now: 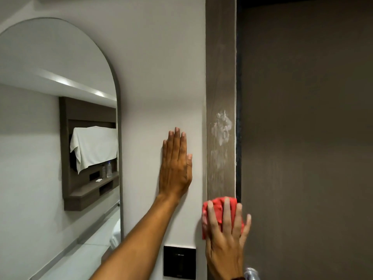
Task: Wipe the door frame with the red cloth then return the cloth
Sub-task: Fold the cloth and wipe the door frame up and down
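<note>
— While the right hand [226, 237] presses the red cloth [219, 209] flat against the door frame [221, 77], how much of the job would you call done?

— Little, I'd judge. The cloth sits low on the frame, and above it a white smear [222, 128] is plain on the wood, with a fainter patch just below that. Those marks are not yet wiped.

— So the cloth is on the frame itself?

— Yes, bunched under spread fingers. The palm pushes it against the wood, the fingers point up, and the cloth peeks out above and to the left of them. It's a flat press, not a fist.

— And the left hand [175, 164]?

— Open, flat on the pale wall [157, 57] beside the frame, fingers together and pointing up. It holds nothing; it looks like a brace.

— What else is around?

— An arched mirror [60, 118] to the left, a dark panel [179, 262] low on the wall, and the dark door [302, 138] right of the frame. Something shiny shows at the bottom edge near the right wrist, too cut off to name.

— What remains, then?

— By my reading, carrying the cloth up over the smear and along the rest of the frame, then taking it back. Where it belongs isn't visible here.
</note>
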Demonstrator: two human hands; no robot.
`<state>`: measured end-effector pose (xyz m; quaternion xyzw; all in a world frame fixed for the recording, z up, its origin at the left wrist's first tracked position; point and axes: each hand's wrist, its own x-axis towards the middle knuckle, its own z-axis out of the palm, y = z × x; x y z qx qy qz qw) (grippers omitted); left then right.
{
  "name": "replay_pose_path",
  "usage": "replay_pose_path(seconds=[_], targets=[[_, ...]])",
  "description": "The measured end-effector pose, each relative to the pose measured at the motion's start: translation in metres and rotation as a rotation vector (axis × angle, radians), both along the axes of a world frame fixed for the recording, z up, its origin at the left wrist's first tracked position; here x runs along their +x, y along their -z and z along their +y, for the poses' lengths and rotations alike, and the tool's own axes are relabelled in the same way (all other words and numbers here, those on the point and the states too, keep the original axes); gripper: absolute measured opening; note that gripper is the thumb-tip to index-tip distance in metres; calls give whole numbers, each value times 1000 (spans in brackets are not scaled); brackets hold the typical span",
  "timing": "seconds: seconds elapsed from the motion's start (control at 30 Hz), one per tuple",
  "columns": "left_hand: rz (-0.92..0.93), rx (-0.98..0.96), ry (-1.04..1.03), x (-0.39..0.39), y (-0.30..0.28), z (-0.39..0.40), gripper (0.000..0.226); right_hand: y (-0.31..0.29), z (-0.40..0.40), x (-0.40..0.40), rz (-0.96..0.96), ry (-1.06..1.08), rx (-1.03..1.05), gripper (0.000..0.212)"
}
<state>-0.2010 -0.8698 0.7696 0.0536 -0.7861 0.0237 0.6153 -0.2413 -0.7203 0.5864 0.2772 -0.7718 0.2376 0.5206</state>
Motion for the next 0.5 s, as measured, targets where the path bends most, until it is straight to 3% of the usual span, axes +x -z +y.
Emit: replay_pose_path(seconds=[0.2,0.3,0.4,0.5], targets=[[49,-8,-76,-14,7,-3,60,-221,-8,0,143,-38,-118,77],[45,-18,-109,-15,9,-3,59,-281,-7,-4,196,2,-111,71],[45,-33,-103,-15,8,-5,60,-252,-3,-6,188,8,-117,78],[46,-32,-109,-15,7,-4,61,-164,-2,-5,108,36,-109,93]])
